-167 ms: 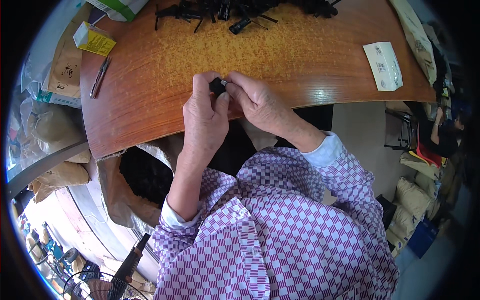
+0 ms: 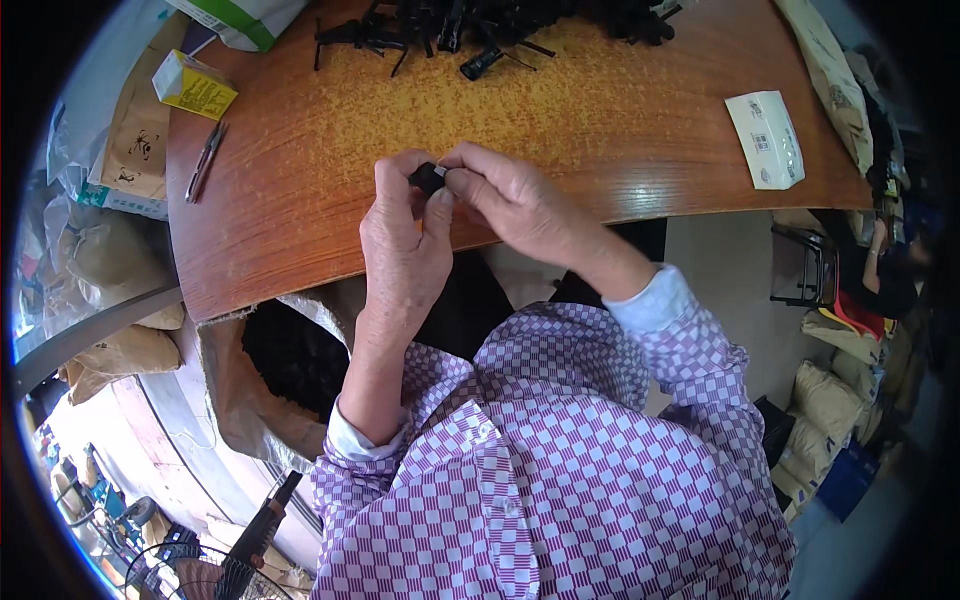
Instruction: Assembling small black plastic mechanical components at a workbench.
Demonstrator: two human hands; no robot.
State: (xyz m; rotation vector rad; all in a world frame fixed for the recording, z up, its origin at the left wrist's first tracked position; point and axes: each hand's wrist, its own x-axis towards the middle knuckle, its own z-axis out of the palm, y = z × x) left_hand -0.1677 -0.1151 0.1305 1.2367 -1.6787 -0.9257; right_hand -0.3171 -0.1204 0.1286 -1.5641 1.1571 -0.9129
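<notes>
Held between the left grip (image 2: 408,238) and the right grip (image 2: 515,200) is a small black piece (image 2: 424,180). It is pinched by the bent fingers and thumb of the left grip. Its pale right end is pinched by the thumb and finger of the right grip. Much of the piece is hidden by the hands. It is held over the near part of the brown wooden surface (image 2: 620,130), where worn yellow patches can be seen.

Near the far edge, a messy pile of black parts (image 2: 450,28) is spread out. One short black part (image 2: 482,65) is seen at the front of the pile. On the left, a yellow and white box (image 2: 198,92) is seen, and a thin tool (image 2: 206,162) is laid just in front of it. On the right, a flat white packet (image 2: 765,140) is laid, well apart from the hands.

Below the left front edge, a big sack (image 2: 228,375) is filled with dark things. At the bottom left, a fan (image 2: 205,575) is seen. Far to the right, another person (image 2: 885,275) in dark clothes can be seen near tan sacks (image 2: 830,395).
</notes>
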